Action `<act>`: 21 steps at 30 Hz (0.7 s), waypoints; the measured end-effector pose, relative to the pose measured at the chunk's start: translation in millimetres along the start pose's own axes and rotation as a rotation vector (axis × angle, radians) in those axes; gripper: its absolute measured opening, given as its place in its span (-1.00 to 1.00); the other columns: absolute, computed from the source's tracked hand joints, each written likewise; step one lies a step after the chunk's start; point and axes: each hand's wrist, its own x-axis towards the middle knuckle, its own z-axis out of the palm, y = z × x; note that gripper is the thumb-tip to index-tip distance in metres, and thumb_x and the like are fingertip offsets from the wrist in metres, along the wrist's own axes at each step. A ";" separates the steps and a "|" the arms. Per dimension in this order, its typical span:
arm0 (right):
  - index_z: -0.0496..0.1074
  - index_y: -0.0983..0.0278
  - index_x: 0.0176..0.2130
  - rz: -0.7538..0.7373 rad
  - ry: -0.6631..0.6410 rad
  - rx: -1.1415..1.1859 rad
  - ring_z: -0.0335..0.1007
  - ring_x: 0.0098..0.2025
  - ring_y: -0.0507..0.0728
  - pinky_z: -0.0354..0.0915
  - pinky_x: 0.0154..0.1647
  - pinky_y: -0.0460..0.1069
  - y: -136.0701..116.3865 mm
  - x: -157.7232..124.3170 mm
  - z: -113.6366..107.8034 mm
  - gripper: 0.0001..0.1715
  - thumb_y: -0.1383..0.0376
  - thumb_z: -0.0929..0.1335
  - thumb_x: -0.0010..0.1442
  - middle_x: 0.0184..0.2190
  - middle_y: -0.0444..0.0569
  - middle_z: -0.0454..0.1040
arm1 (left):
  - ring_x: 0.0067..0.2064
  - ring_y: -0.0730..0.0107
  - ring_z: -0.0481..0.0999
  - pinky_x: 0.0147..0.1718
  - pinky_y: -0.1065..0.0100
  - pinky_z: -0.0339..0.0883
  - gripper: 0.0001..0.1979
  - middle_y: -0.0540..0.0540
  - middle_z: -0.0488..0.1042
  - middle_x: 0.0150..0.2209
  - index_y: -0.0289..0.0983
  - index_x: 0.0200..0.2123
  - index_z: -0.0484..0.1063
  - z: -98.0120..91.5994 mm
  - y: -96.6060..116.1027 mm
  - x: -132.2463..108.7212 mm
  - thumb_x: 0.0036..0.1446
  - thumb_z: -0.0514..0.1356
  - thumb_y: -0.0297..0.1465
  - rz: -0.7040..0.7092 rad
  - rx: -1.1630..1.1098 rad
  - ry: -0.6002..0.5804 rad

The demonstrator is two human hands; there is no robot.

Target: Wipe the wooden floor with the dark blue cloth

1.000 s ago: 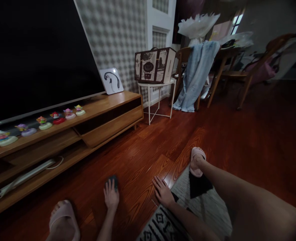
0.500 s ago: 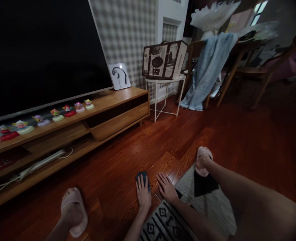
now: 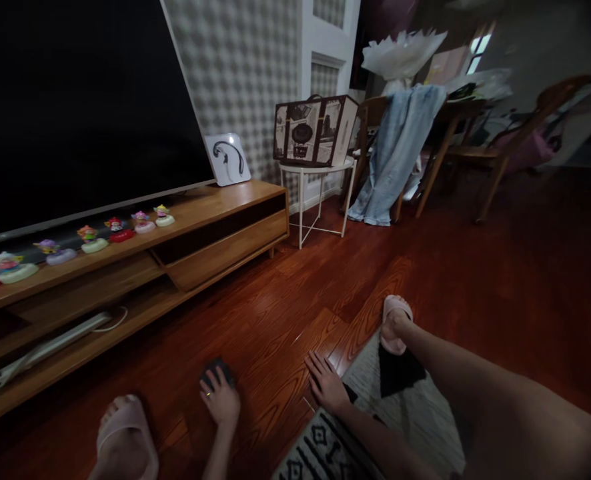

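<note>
Two bare hands: both down on the wooden floor (image 3: 275, 300), well apart, with bare boards between them.
Left hand (image 3: 224, 403): fingers fanned over a dark pad (image 3: 228, 373) — perhaps a folded cloth, too dim to be sure — with its grip spread open and resting on top rather than closed around it.
Dark pad place: on the boards, between the cabinet (image 3: 248, 193)'s lower front edge and the rug (image 3: 415, 427)'s near edge, mostly hidden by the fingers.
Right hand (image 3: 329, 387): palm down, fingers straight, grip open and holding nothing; its fingertips reach the boards just past the rug's edge.
Slippers (image 3: 147, 437): one on the boards near the left hand, the other at the rug's far corner.
Cabinet top: a row of small figurines (image 3: 94, 241) along the front edge, clear of both hands.
Progress: seemingly under way, since the pad lies beneath the hand and is not put aside; how much is done or left cannot be told — the boards look alike all around.
</note>
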 end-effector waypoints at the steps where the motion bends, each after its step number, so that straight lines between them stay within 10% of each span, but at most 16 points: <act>1: 0.07 0.12 0.44 0.003 -0.004 -0.001 -0.10 0.48 0.18 -0.06 0.46 0.21 -0.7 0.0 -0.8 -0.29 0.30 0.19 0.35 0.46 -0.05 0.04 | 0.45 -0.10 0.02 0.35 -0.11 0.10 -0.37 -0.34 0.17 0.40 -0.32 0.37 0.16 2.9 19.3 -12.8 0.23 -0.01 -0.45 0.062 -0.010 -0.008; 6: 0.08 0.16 0.43 0.025 -0.025 -0.012 -0.11 0.48 0.16 -0.05 0.45 0.20 -4.5 0.0 -5.5 -0.29 0.30 0.19 0.35 0.46 -0.03 0.04 | 0.47 -0.04 -0.08 0.40 -0.07 0.01 -0.27 -0.29 0.04 0.45 -0.29 0.39 0.11 8.0 112.8 -69.8 0.12 0.03 -0.58 0.417 -0.136 -0.074; 9: 0.08 0.15 0.43 0.015 -0.021 -0.018 -0.10 0.48 0.17 -0.04 0.45 0.20 -4.5 -0.4 -6.0 -0.30 0.29 0.18 0.35 0.46 -0.04 0.04 | 0.48 0.08 -0.04 0.41 -0.05 -0.01 -0.20 -0.14 0.03 0.46 -0.17 0.40 0.09 2.5 121.8 -63.8 0.06 0.01 -0.63 0.488 -0.137 -0.114; 16: 0.07 0.13 0.43 -0.010 0.010 -0.019 -0.07 0.47 0.20 -0.02 0.44 0.22 -0.2 -0.5 -1.1 -0.29 0.29 0.19 0.35 0.46 -0.04 0.04 | 0.44 0.14 0.10 0.38 -0.11 0.02 -0.35 -0.05 0.18 0.41 -0.05 0.34 0.22 -8.1 7.8 31.9 0.18 0.02 -0.50 0.128 -0.031 -0.107; 21: 0.05 0.12 0.44 0.001 -0.002 -0.003 -0.08 0.47 0.18 -0.02 0.45 0.21 -1.5 -0.2 -3.2 -0.28 0.30 0.19 0.35 0.46 -0.05 0.03 | 0.41 0.04 0.16 0.30 -0.15 0.18 -0.43 -0.07 0.26 0.38 -0.06 0.36 0.18 -8.0 -36.0 34.5 0.30 -0.07 -0.41 -0.099 0.000 -0.038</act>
